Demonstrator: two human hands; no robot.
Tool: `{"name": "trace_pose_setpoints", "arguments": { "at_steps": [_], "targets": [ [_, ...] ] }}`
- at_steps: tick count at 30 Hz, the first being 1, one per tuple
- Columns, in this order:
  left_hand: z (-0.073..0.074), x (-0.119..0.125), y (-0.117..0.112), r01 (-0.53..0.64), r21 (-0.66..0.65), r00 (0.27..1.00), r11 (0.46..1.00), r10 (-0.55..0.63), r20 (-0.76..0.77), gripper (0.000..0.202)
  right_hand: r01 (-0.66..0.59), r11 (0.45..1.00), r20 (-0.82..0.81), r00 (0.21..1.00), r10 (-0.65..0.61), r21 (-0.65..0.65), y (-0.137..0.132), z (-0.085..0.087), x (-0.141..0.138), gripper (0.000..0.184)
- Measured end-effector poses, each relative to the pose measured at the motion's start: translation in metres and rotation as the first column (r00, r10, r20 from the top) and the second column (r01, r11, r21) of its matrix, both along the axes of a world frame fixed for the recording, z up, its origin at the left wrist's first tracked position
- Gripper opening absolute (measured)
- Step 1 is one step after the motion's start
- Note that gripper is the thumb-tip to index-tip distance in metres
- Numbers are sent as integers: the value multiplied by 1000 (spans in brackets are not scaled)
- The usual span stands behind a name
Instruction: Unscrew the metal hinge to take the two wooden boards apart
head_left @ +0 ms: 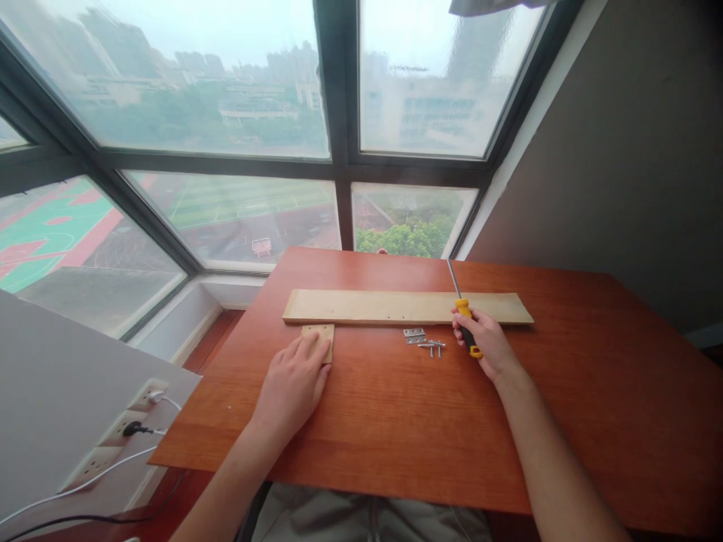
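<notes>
My left hand lies over a small wooden board, fingers on its top and thumb along its right side; much of the board is hidden under the hand. The yellow and black handle of a screwdriver is in my right hand, its metal shaft pointing up and away from me. Beyond both hands a long pale wooden board lies flat across the table, with small holes along its near edge. A metal hinge and several screws lie between my hands, closer to the right one.
The reddish-brown wooden table reaches to a large window with a dark frame. A grey wall rises at the right. At the lower left, wall sockets carry plugs and cables. My lap is below the table's near edge.
</notes>
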State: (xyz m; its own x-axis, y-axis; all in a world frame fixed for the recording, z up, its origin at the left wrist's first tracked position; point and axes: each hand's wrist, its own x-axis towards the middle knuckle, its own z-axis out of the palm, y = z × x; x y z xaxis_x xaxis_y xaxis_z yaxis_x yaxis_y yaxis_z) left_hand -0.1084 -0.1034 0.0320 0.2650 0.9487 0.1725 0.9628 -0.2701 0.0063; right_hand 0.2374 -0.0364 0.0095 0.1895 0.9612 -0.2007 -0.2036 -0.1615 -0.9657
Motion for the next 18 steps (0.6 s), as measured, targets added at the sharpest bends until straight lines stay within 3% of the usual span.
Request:
{"name": "trace_pose_setpoints", "arguments": {
  "at_steps": [5,9,14,18],
  "targets": [
    [11,21,12,51,-5,998,999,-50,49,36,2,1000,21,1000,-2,3,1,-1,-1,34],
    [17,55,43,168,20,982,986,-169,85,39,4,1000,17,1000,-4,-3,1,-1,-1,35],
    [4,94,88,211,0,976,977,-211,47,56,-11,1000,-23,1000,11,-17,1,-1,0,36],
    [-8,103,108,192,-45,981,980,-191,11,54,-16,1000,-44,999,15,-16,1,-3,1,36]
  ]
}}
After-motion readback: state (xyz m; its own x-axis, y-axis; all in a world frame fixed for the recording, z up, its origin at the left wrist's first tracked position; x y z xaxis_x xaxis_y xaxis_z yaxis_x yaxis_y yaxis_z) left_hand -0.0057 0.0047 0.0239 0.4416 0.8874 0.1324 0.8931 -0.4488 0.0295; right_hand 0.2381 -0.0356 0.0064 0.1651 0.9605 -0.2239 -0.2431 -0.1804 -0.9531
